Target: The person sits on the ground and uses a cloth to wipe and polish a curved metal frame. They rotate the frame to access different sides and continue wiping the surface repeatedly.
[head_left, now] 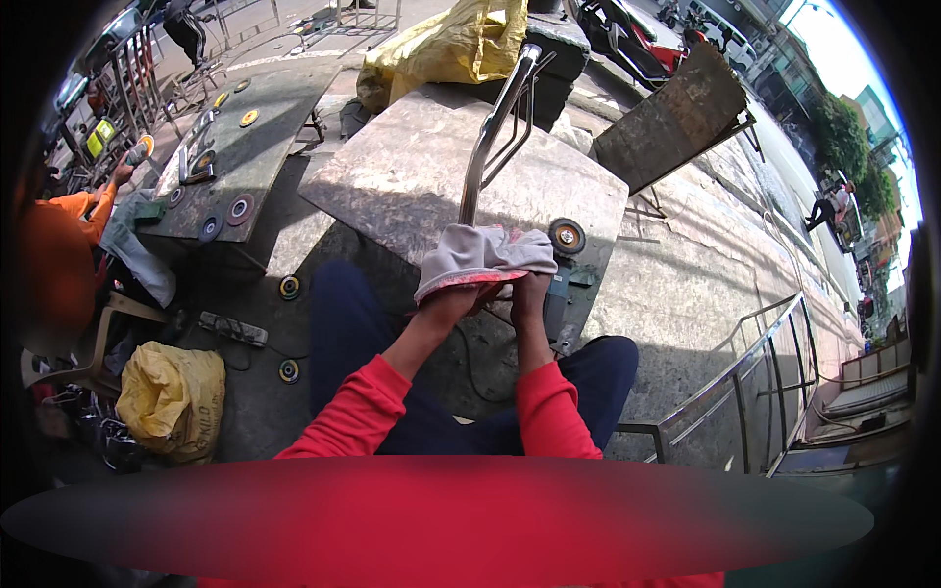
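Note:
A grey cloth with a red-pink underside point(480, 257) is stretched between my two hands just above my knees. My left hand point(453, 304) grips its lower left edge. My right hand point(530, 292) holds its right side from underneath, fingers tucked under the fabric. Right behind the cloth a bent steel tube frame point(496, 118) rises from a worn metal table point(392, 176). An angle grinder with a round disc point(567, 236) lies at the table's near right corner, close to my right hand.
A second table point(270, 103) at the left carries several grinding discs and tools. A person in orange point(69, 230) sits at far left. Yellow sacks point(172, 397) point(446, 44), loose discs point(288, 286), a power strip point(231, 328) and a steel railing frame point(760, 377) surround me.

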Demonstrator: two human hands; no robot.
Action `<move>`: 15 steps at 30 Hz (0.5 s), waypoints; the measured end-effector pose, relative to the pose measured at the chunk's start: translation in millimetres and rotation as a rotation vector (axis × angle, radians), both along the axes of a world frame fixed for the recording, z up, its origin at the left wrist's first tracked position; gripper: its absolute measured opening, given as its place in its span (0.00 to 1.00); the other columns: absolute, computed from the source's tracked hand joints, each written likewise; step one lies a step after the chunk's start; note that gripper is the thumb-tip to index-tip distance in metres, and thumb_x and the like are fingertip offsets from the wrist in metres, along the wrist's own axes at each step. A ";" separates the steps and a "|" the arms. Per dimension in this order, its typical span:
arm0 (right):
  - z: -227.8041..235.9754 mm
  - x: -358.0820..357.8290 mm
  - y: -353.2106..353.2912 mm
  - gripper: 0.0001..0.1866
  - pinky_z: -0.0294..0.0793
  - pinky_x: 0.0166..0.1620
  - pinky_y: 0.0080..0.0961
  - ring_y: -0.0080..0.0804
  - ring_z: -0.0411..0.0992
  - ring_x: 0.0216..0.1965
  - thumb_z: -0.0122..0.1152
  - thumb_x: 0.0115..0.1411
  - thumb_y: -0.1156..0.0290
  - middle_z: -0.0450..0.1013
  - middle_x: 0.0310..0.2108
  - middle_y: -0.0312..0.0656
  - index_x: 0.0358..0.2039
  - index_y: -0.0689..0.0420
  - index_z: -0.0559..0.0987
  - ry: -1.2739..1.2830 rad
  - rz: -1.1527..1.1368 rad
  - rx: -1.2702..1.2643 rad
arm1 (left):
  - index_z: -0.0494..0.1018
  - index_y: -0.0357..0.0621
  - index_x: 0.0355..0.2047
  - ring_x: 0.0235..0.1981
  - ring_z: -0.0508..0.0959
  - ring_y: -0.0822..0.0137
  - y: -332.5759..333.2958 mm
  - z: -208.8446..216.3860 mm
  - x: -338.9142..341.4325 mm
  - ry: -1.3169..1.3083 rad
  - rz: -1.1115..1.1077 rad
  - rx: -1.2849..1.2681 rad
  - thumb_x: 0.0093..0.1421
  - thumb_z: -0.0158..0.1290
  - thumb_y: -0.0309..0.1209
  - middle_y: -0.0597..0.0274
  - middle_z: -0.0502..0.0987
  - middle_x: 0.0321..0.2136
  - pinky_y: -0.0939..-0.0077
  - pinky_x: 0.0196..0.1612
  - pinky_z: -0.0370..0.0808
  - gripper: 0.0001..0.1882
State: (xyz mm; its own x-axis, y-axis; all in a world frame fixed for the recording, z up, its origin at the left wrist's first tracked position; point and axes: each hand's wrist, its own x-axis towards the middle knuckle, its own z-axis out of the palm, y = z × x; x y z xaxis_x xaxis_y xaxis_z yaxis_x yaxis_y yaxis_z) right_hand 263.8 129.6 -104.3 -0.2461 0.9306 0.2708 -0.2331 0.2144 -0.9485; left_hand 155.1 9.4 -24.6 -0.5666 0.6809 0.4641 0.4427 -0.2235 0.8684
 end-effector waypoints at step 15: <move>166.5 -55.1 77.5 0.17 0.76 0.39 0.27 0.30 0.73 0.35 0.40 0.66 0.67 0.74 0.37 0.43 0.45 0.62 0.75 0.590 0.335 -0.134 | 0.73 0.46 0.25 0.19 0.74 0.50 25.0 -32.1 22.8 0.460 0.191 0.003 0.56 0.51 0.27 0.54 0.71 0.18 0.56 0.22 0.68 0.03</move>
State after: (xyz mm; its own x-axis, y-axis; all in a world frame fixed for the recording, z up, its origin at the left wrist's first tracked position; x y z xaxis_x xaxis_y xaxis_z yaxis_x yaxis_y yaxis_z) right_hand 208.7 207.1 62.1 -0.3729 0.8650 0.3358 -0.7516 -0.0693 -0.6560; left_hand 177.9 34.3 -56.7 -0.4174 0.5830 0.6971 0.8131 -0.1029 0.5729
